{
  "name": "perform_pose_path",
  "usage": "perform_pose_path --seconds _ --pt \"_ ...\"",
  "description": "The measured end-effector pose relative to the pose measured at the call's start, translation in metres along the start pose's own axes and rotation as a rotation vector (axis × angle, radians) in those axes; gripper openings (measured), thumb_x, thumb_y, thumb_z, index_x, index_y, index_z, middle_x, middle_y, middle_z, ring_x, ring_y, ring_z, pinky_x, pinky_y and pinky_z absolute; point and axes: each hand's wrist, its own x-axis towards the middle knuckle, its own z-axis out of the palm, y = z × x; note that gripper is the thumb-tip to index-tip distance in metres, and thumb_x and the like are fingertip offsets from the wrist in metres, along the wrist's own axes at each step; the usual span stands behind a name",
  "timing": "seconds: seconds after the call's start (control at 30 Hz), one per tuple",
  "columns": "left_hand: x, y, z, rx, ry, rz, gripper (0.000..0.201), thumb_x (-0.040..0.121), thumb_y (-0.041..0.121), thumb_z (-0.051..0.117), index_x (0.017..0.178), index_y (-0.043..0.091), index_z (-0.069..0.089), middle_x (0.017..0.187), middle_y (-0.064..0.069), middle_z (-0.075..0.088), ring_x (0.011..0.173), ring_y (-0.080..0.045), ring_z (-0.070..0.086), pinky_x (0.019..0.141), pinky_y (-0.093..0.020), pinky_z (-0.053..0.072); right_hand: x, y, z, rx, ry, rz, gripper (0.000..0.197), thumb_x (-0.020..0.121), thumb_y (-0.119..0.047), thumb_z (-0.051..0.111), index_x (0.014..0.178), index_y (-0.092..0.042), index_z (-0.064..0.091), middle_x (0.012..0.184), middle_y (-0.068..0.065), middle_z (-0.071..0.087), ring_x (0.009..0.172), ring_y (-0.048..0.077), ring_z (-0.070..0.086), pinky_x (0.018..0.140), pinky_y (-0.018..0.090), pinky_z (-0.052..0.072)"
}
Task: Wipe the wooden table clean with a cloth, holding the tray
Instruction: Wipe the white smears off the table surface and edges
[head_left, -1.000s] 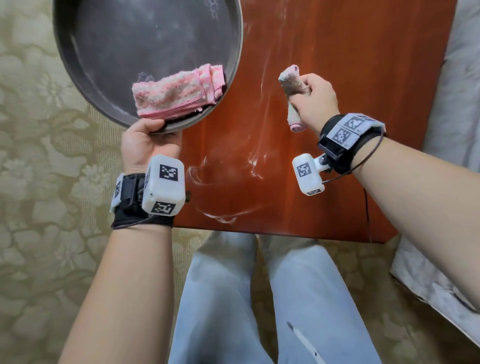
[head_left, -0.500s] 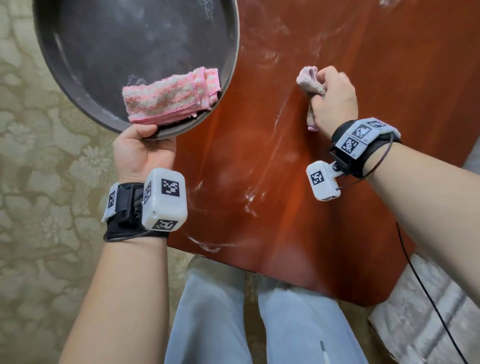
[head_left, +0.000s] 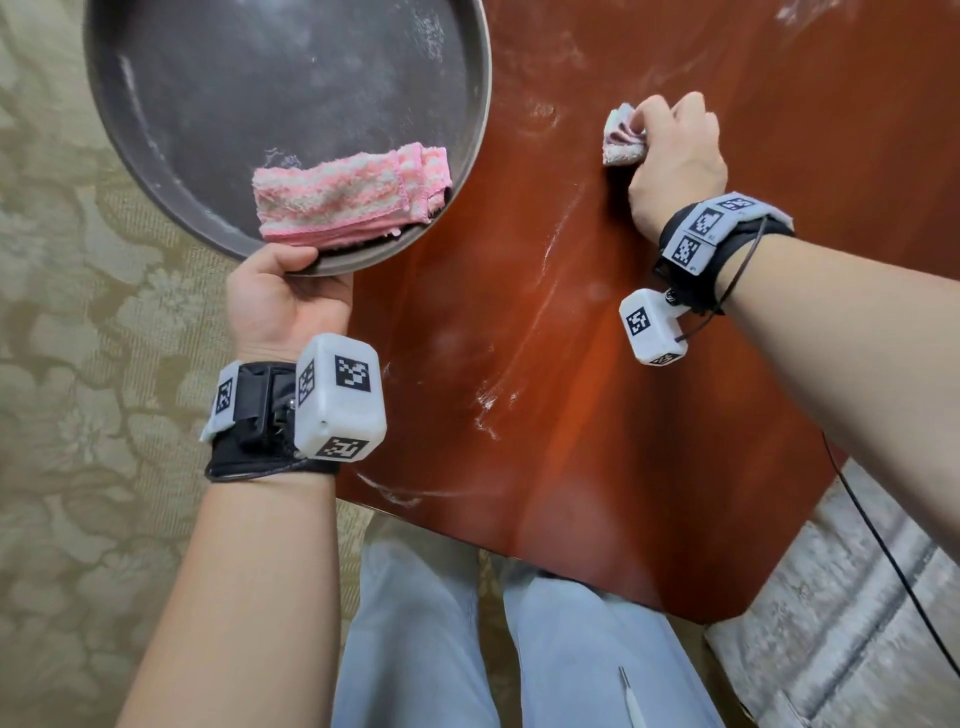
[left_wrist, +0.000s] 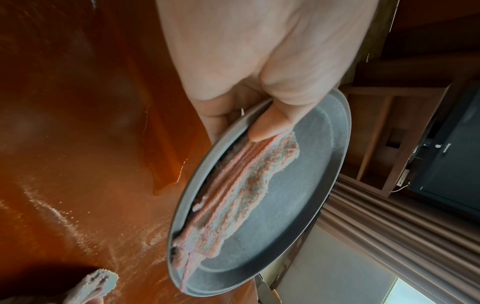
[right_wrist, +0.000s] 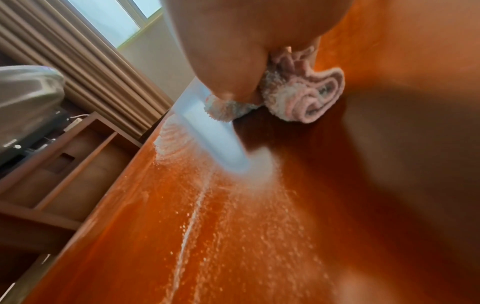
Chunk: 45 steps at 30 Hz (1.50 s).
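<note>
I am in the wiping step. The wooden table (head_left: 597, 364) fills the middle of my head view, its red-brown top streaked with white powder (head_left: 488, 400) from the near edge up toward the far side, so I judge the job well short of done. The round dark tray (head_left: 156, 156) hangs partly over the table's left edge, with a folded pink cloth (head_left: 353, 195) lying inside against its near rim. My left hand (head_left: 283, 301) grips that rim, thumb over the lip and touching the folded cloth, fingers underneath. My right hand (head_left: 675, 161) is curled round a second, bunched cloth (head_left: 621, 137), whose rolled end presses on the wood in the right wrist view.

Next I judge I need to drag the bunched cloth through the streaks toward the tray and keep the tray rim low at the table edge to catch the powder.

Against the earlier head frames, my right hand has gone from lifted above the table to farther out and down on the surface; the tray grip has not changed.
</note>
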Motion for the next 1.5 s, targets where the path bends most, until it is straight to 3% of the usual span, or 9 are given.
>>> perform_pose_path --seconds 0.27,0.47,0.67,0.87,0.97,1.17,1.27,1.37,1.5 --pt "-0.002 0.004 -0.005 0.015 -0.025 -0.014 0.052 0.061 -0.014 0.036 0.107 -0.007 0.059 0.103 -0.025 0.068 0.095 -0.043 0.069 0.085 -0.048 0.059 0.000 -0.007 0.010 0.004 -0.040 0.009 0.031 0.093 -0.031 0.044 0.120 -0.017 0.046 0.121 0.011 0.047 0.112 0.034 0.044 0.083 0.048 0.044" --pt "-0.005 0.011 -0.012 0.032 -0.029 -0.033 0.050 0.061 -0.013 0.036 0.106 -0.007 0.058 0.099 -0.024 0.069 0.091 -0.042 0.070 0.080 -0.046 0.060 -0.023 -0.030 0.024 0.021 -0.068 -0.100 0.028 0.094 -0.024 0.038 0.119 -0.018 0.049 0.118 0.012 0.049 0.108 0.033 0.046 0.075 0.044 0.043" --pt "-0.011 0.023 -0.023 0.075 -0.022 -0.026 0.052 0.057 -0.013 0.041 0.105 -0.005 0.059 0.099 -0.021 0.069 0.095 -0.039 0.069 0.103 -0.046 0.049 -0.067 -0.051 0.044 -0.005 -0.123 -0.211 0.030 0.093 -0.018 0.040 0.120 -0.018 0.053 0.111 0.010 0.050 0.101 0.032 0.046 0.068 0.039 0.040" --pt "-0.019 0.037 -0.035 0.062 -0.049 -0.034 0.065 0.047 -0.016 0.049 0.111 -0.005 0.057 0.103 -0.023 0.068 0.098 -0.040 0.068 0.108 -0.047 0.044 -0.112 -0.063 0.061 -0.014 -0.163 -0.268 0.030 0.089 -0.011 0.049 0.117 -0.019 0.055 0.106 0.007 0.051 0.095 0.031 0.048 0.070 0.038 0.038" --pt "-0.025 0.041 -0.040 0.060 -0.069 -0.048 0.076 0.037 -0.015 0.055 0.113 -0.005 0.057 0.105 -0.023 0.068 0.099 -0.040 0.068 0.106 -0.046 0.046 -0.137 -0.066 0.071 -0.017 -0.187 -0.300 0.031 0.087 -0.008 0.053 0.116 -0.020 0.056 0.105 0.006 0.052 0.094 0.030 0.048 0.071 0.038 0.037" --pt "-0.040 0.041 -0.045 0.087 -0.081 -0.063 0.071 0.036 -0.015 0.055 0.106 -0.006 0.059 0.100 -0.022 0.069 0.095 -0.039 0.069 0.100 -0.045 0.051 -0.177 -0.063 0.085 -0.027 -0.219 -0.368 0.031 0.090 -0.011 0.052 0.118 -0.024 0.056 0.105 0.002 0.052 0.094 0.026 0.047 0.072 0.035 0.034" --pt "-0.044 0.037 -0.044 0.102 -0.073 -0.066 0.074 0.037 -0.016 0.055 0.111 -0.006 0.058 0.105 -0.023 0.068 0.101 -0.040 0.068 0.106 -0.045 0.047 -0.185 -0.060 0.087 -0.007 -0.255 -0.377 0.031 0.090 -0.012 0.052 0.117 -0.024 0.056 0.106 0.002 0.052 0.094 0.026 0.046 0.073 0.035 0.036" --pt "-0.047 0.028 -0.038 0.082 -0.084 -0.079 0.073 0.039 -0.017 0.054 0.111 -0.006 0.059 0.107 -0.024 0.068 0.100 -0.041 0.068 0.101 -0.045 0.050 -0.183 -0.062 0.083 -0.008 -0.296 -0.369 0.029 0.090 -0.011 0.051 0.115 -0.025 0.054 0.106 0.001 0.051 0.096 0.026 0.046 0.074 0.035 0.034" --pt "-0.046 0.015 -0.024 0.040 -0.069 -0.087 0.070 0.037 -0.019 0.054 0.106 -0.008 0.062 0.107 -0.025 0.068 0.100 -0.042 0.068 0.104 -0.044 0.049 -0.162 -0.059 0.058 0.330 -0.220 -0.233 0.018 0.095 -0.017 0.047 0.110 -0.021 0.057 0.099 0.005 0.051 0.092 0.027 0.051 0.075 0.040 0.044"
